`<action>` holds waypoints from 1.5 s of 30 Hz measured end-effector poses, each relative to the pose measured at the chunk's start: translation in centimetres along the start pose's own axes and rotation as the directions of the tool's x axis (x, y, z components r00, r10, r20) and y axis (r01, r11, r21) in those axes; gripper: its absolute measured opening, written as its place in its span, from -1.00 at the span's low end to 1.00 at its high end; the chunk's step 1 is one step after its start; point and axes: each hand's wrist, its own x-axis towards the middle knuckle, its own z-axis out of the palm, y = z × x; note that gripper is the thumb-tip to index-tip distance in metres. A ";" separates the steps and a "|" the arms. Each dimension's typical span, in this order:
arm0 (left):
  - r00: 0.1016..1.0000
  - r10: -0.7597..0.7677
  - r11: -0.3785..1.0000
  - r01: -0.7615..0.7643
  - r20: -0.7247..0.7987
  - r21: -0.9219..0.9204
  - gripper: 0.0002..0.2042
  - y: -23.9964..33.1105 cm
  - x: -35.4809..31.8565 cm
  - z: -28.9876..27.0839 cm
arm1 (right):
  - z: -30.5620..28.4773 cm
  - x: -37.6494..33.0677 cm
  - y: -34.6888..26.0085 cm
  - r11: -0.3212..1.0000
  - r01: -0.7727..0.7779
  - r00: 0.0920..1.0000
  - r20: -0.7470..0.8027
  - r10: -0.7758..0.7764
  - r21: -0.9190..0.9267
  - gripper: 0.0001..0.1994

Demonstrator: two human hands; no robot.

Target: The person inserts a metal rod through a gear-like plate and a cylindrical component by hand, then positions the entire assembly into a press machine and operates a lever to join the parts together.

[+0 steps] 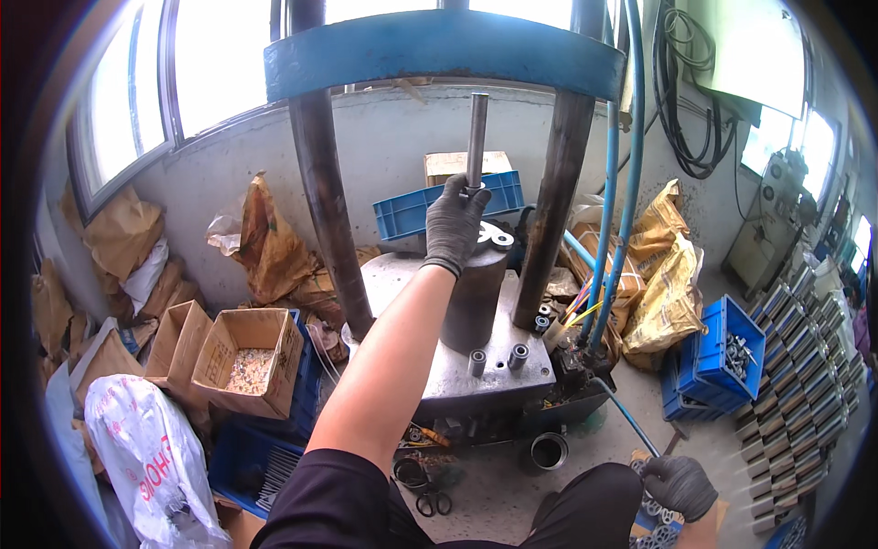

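My left hand (454,222), in a dark grey glove, is stretched out over the press. Its fingers are closed round the lower end of an upright metal rod (477,137). Just below and right of it, a shiny metal part with round holes (495,235) rests on top of a thick dark cylinder (474,302). The cylinder stands on the steel press table (416,371). My right hand (679,486), also gloved, is low at the right and closed at the end of a long thin lever (626,416); its fingertips are partly hidden.
A blue crossbeam (444,53) spans two dark columns above. Two small metal sleeves (477,363) stand at the table's front. Left are a cardboard box (247,363) of small parts and a blue crate (240,467). Right are blue bins (722,352) and stacked metal tubes (796,384).
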 end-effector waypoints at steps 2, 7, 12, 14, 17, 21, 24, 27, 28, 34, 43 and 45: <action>0.999 0.051 0.998 -0.051 -0.013 0.024 -0.65 -0.3 0.2 0.1 | -0.2 0.0 -0.3 1.000 -0.007 1.000 0.000 0.007 0.012 -0.76; 0.995 0.091 0.995 -0.090 -0.035 0.052 -0.65 -1.0 0.5 0.2 | -0.5 -0.1 -0.9 1.000 -0.023 1.000 -0.002 0.023 0.013 -0.74; 0.995 0.095 0.994 -0.092 -0.037 0.066 -0.65 -1.0 0.4 0.2 | -0.5 -0.2 -1.2 0.999 -0.022 0.997 -0.069 0.025 0.040 -0.73; 0.995 0.098 0.993 -0.096 -0.032 0.066 -0.64 -1.0 0.5 0.2 | -0.4 -0.3 -1.2 0.998 -0.025 0.996 -0.078 0.029 0.052 -0.73; 0.998 0.061 0.996 -0.059 -0.020 0.069 -0.63 -0.7 0.4 0.2 | -0.1 -0.2 -0.8 0.999 -0.023 0.995 -0.094 0.027 0.045 -0.74; 0.998 0.054 0.996 -0.053 -0.014 0.074 -0.62 -0.4 0.2 0.2 | -0.2 -0.2 -0.8 0.999 -0.025 0.996 -0.087 0.027 0.020 -0.74; 0.995 0.093 0.990 -0.088 -0.035 0.114 -0.63 -0.3 0.0 0.2 | -0.6 -0.4 -2.1 0.984 -0.007 0.981 -0.190 0.042 0.179 -0.77; 0.998 0.058 0.992 -0.055 -0.024 0.117 -0.65 -0.2 0.0 0.1 | -1.9 -0.1 -2.8 0.983 -0.011 0.978 -0.205 0.049 0.184 -0.76; 0.999 0.051 0.993 -0.049 -0.014 0.107 -0.66 -0.2 0.0 0.1 | -2.2 0.3 -2.7 0.983 -0.011 0.978 -0.204 0.049 0.183 -0.76; 0.989 0.146 0.974 -0.137 -0.037 0.180 -0.64 -2.0 0.8 0.7 | -7.0 7.8 -3.7 0.950 0.278 0.593 -0.752 -0.287 -0.143 -0.79; 0.999 0.047 0.989 -0.048 0.016 0.139 -0.63 -1.9 0.7 0.8 | -13.5 18.1 -2.1 0.903 0.332 0.410 -0.820 -0.399 -0.274 -0.71; 0.998 0.056 0.987 -0.057 0.011 0.147 -0.63 -2.6 0.7 -0.1 | -12.1 16.2 -3.8 0.912 0.290 0.473 -0.785 -0.401 -0.291 -0.68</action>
